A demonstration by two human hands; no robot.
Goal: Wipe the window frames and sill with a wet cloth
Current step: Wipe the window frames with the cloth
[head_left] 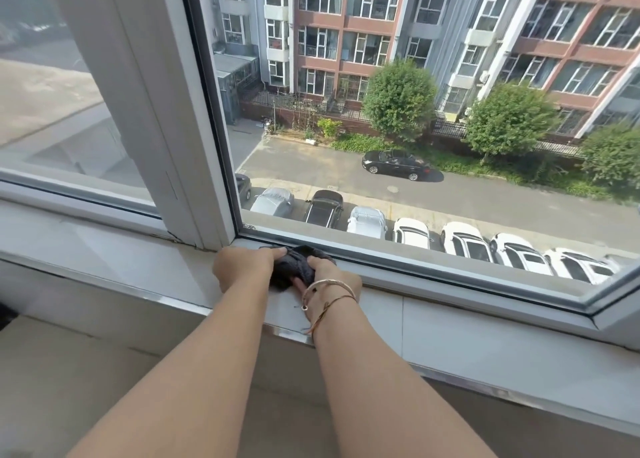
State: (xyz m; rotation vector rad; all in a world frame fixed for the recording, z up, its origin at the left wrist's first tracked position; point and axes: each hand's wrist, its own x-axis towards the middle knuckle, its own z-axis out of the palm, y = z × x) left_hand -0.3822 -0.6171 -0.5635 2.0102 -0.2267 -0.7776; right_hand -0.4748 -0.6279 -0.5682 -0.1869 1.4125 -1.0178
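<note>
My two hands together on one dark cloth [292, 265], bunched on sill [450, 322] against bottom window frame [433, 270]. Left hand [244, 267] grips it, right hand [334, 277] too. Two bracelets [327, 296] on right wrist.

Both forearms were bare, with no sleeves in view. The right wrist carried a thin metal bangle [327, 286], pinkish-gold in tone, and just below it a slim cord bracelet [329, 307] in reddish and gold strands with a loose end trailing. The left wrist wore nothing.
</note>
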